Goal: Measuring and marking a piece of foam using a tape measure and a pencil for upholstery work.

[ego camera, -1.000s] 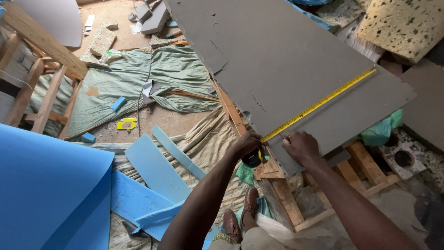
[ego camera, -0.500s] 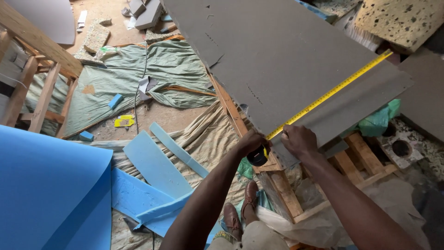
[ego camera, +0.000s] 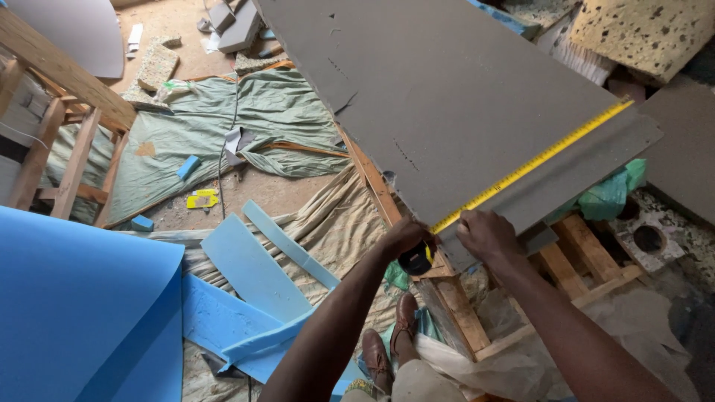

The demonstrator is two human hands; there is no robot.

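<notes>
Head view | left hand (ego camera: 406,237) grips tape measure (ego camera: 536,162) | right hand (ego camera: 485,232) on grey sheet (ego camera: 462,97) edge

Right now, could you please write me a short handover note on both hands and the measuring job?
Left hand: gripping the black tape measure case at the near edge of the large grey foam sheet.
Right hand: pressing the yellow tape blade onto the sheet.
Done: tape stretched across to the far edge.
Left: no mark or cut visible along the tape.
</notes>
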